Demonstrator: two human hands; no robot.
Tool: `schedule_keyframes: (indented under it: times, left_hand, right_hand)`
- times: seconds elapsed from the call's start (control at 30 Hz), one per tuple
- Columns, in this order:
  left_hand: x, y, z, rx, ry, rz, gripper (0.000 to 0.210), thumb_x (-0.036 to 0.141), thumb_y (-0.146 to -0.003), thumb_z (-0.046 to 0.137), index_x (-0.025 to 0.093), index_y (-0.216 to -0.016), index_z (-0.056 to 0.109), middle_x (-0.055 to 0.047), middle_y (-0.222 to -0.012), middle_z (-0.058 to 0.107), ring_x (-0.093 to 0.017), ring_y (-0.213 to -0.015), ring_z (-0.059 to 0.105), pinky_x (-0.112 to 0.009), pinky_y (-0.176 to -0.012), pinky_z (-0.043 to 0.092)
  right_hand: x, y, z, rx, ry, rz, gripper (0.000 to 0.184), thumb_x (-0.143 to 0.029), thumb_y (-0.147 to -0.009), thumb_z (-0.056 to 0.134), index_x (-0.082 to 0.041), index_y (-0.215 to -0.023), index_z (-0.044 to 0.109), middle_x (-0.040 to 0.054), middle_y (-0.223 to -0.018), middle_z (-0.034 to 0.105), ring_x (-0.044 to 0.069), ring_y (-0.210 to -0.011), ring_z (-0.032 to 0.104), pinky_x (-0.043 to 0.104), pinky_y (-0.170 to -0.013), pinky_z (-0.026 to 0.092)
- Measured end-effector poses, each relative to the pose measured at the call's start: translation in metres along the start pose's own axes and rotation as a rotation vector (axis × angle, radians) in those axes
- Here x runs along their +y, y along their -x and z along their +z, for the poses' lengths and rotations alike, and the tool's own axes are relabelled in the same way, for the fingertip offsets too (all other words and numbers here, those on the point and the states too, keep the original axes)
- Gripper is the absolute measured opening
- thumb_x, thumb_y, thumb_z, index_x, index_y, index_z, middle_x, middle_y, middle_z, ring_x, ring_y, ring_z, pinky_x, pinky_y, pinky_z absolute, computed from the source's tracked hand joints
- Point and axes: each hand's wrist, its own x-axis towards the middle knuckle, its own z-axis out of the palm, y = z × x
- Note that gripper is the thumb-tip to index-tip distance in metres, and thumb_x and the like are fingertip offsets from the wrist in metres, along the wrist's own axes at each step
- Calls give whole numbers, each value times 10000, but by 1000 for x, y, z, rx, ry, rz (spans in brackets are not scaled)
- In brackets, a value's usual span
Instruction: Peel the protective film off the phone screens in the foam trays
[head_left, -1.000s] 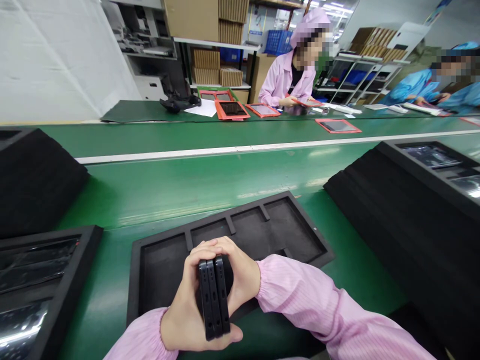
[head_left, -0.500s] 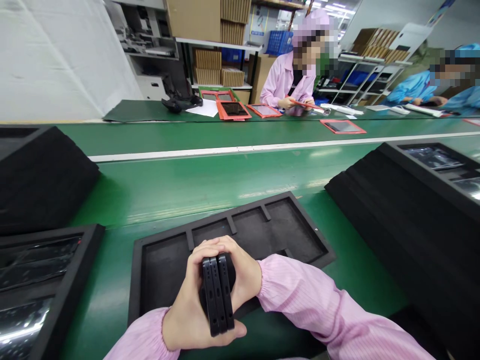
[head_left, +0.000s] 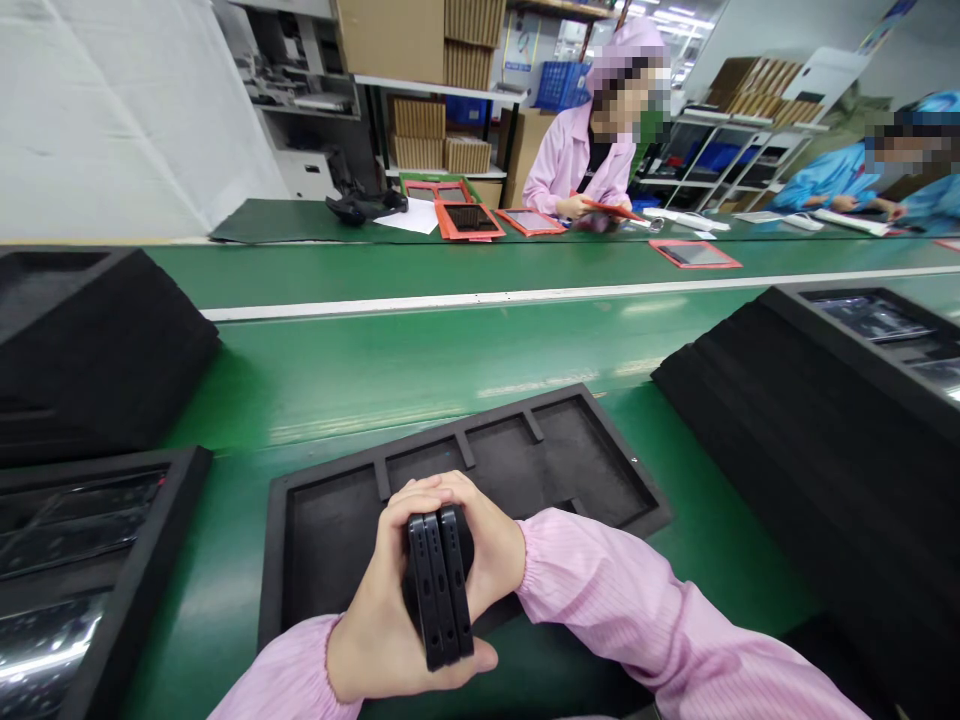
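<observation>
Three black smartphones (head_left: pixel 441 590) stand side by side on edge, pressed into one block, with their port ends facing me. My left hand (head_left: pixel 382 620) is closed around the block's left side and bottom, its thumb below. From the far right side my right hand (head_left: pixel 484 550) wraps the same block, fingers meeting the left hand's over the top. The phones' far ends are hidden by my hands. Beneath and behind them lies a black foam tray (head_left: pixel 525 480) with dividers and bare compartments, set at a slant on the green surface.
At left is a black tray (head_left: pixel 169 540) holding glossy dark devices, with a black foam stack (head_left: pixel 112 350) behind it. A tall tray stack (head_left: pixel 787 450) stands at right. Across the green belt (head_left: pixel 420 350), a person in pink (head_left: pixel 551 165) handles a red-edged panel; another wears blue (head_left: pixel 825 180).
The left foam stack and the red-framed panel on the far belt have shifted slightly right. My hands keep the same grip on the phones, almost still.
</observation>
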Motion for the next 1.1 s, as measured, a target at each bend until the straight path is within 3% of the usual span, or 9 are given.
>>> schedule_keyframes:
  times: [0.23,0.53,0.83,1.1]
  left_hand:
    - [0,0,0,-1,3,7,825,577,-681,770,235,-1303,349,-128,-1230,450,-321,-1327,385,-460,-1060,421]
    - [1,0,0,-9,4,14,818,566,-677,774,239,-1292,345,-131,-1215,453,-372,-1335,367,-548,-1053,393]
    - [3,-2,-3,-18,17,-31,827,527,-654,799,255,-1293,351,-122,-1228,445,-353,-1333,373,-511,-1043,430]
    - [4,-3,-3,-23,5,-54,825,532,-645,798,271,-1287,350,-140,-1260,446,-398,-1311,397,-607,-1027,407]
  right_hand:
    - [-1,-2,0,-3,-1,-33,1091,-693,-468,849,-218,-1329,376,113,-1133,514,300,-1107,582,447,-963,473]
    - [-1,-3,-1,-2,19,-81,1067,-719,-522,814,-203,-1341,364,117,-1132,510,279,-1081,593,429,-949,484]
    - [0,-2,0,0,-1,-19,1107,-731,-469,825,-222,-1333,358,109,-1137,498,302,-1124,572,461,-974,467]
    - [4,2,-1,-18,-39,37,1117,-693,-423,862,-233,-1310,362,106,-1146,495,315,-1130,564,483,-984,450]
